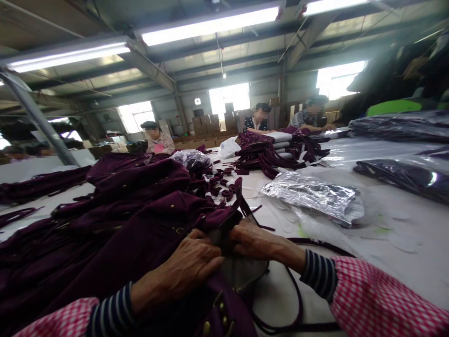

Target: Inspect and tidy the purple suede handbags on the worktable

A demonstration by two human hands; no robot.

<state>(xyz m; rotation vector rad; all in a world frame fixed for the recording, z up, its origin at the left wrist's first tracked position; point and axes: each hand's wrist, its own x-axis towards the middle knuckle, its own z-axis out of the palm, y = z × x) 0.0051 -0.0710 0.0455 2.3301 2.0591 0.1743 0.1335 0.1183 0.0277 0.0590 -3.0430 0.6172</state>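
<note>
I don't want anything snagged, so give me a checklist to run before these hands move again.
1. Left hand at the purple bag's opening: ok.
2. Right hand at the opening: ok, though its fingertips are partly hidden, so the grip is uncertain.
3. Zipper open between the sides: ok, pale lining shows.
4. Strap tucked away: not ok, it lies looped on the table.
5. Bag's inside empty: cannot tell, hands and shadow hide it.
6. Silvery package apart from both hands: ok.
</note>
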